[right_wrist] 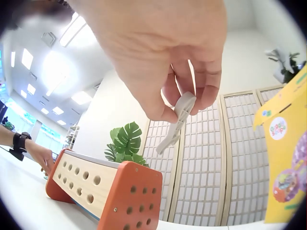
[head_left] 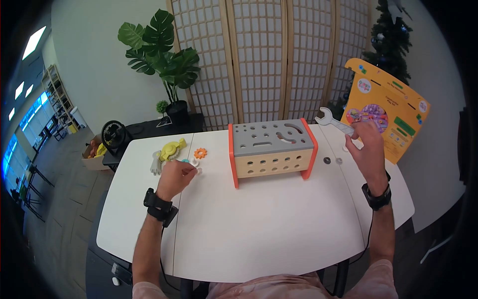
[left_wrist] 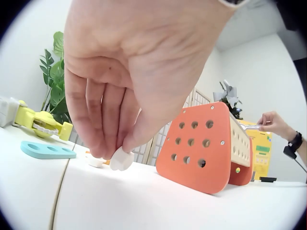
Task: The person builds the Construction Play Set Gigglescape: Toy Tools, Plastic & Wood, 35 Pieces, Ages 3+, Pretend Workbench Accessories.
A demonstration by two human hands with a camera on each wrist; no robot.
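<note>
With your left hand [head_left: 174, 178], you are pinching a small white piece [left_wrist: 122, 160] between thumb and fingers, holding it just above the white tabletop [head_left: 264, 224], left of the toy workbench [head_left: 271, 135]. A second white piece [left_wrist: 94, 161] is lying just beyond it. With your right hand [head_left: 371, 149], you are gripping a grey wrench [head_left: 331, 119] by its handle end, raised right of the workbench, its forked head pointing toward the bench side. Behind that hand, the yellow box [head_left: 398, 107] is showing a round logo and lettering that seems to be reading "Construction Play Set", though the small print is too blurred to make out. An orange gear [head_left: 196, 153], a yellow toy [head_left: 173, 148] and a teal strip [left_wrist: 40, 154] are lying near your left hand.
</note>
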